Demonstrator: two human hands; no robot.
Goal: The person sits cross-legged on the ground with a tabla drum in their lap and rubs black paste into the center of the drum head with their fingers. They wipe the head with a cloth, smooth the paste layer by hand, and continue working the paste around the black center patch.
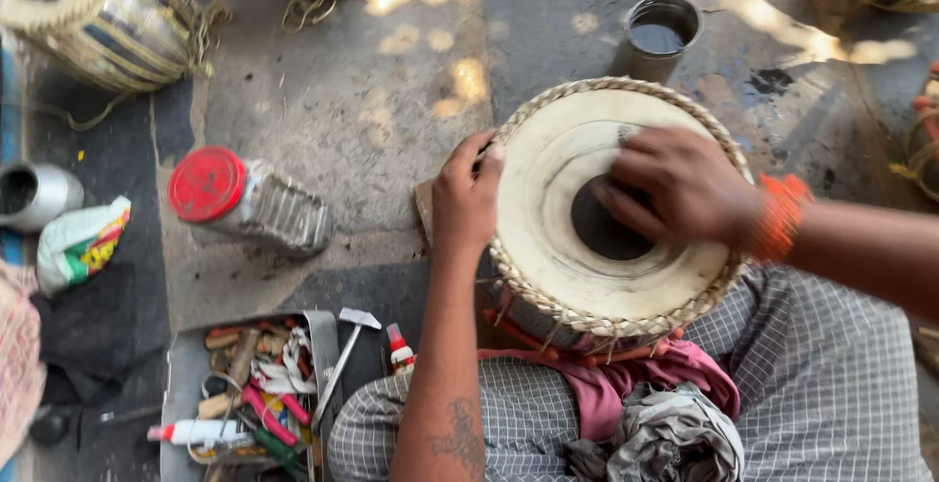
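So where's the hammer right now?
In the head view the hammer lies at lower left, leaning on the right edge of the tool tray, just left of the left forearm and below the red-lidded jar.

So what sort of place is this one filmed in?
Probably an open-air, floor-level drum maker's or repairer's workspace: the left hand steadies and the right hand rubs a lap-held drum, beside a tool tray, another drum and sun-dappled concrete floor.

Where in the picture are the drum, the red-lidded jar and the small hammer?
drum (548, 218), head view: on the pale skin left of the dark centre patch.
red-lidded jar (207, 185), head view: on the middle of its red lid.
small hammer (358, 319), head view: on its metal head, beside the tool tray.
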